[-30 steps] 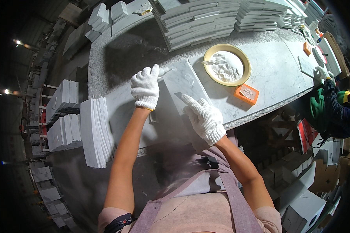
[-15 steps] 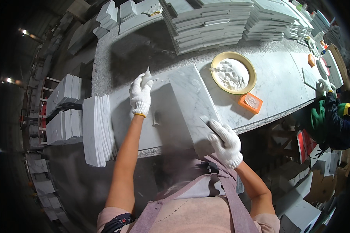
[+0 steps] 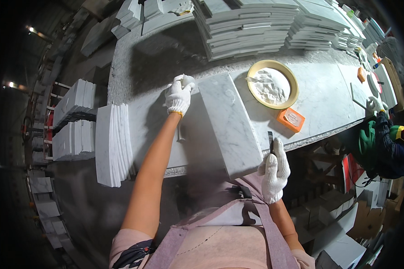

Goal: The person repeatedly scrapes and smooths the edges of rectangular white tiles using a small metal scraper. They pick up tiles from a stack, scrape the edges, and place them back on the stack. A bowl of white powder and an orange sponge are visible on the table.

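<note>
My left hand [image 3: 179, 96], in a white knit glove, is closed above the left part of the worktop, beside the far left corner of a marble slab. Its curled fingers mostly cover a small white squeeze bottle. My right hand [image 3: 275, 172], gloved alike, is just off the slab's near right corner, pinching a thin flat scraper blade [image 3: 270, 141] that points away from me. Between the hands lies the grey-veined marble slab [image 3: 231, 119], its near end by the table's front edge. A thin pale streak [image 3: 181, 133] shows on the surface left of it.
A yellow bowl [image 3: 296, 85] of white powder and an orange box [image 3: 291, 119] sit right of the slab. Tall stacks of marble tiles [image 3: 249, 29] line the back; more tiles [image 3: 113, 145] stand at the left. Another person's gloved hand [image 3: 377, 104] is at the far right.
My right hand has lifted the scraper blade off the slab and moved it right, turning it upright. My left hand has shifted right toward the slab, and the bottle's nozzle no longer shows.
</note>
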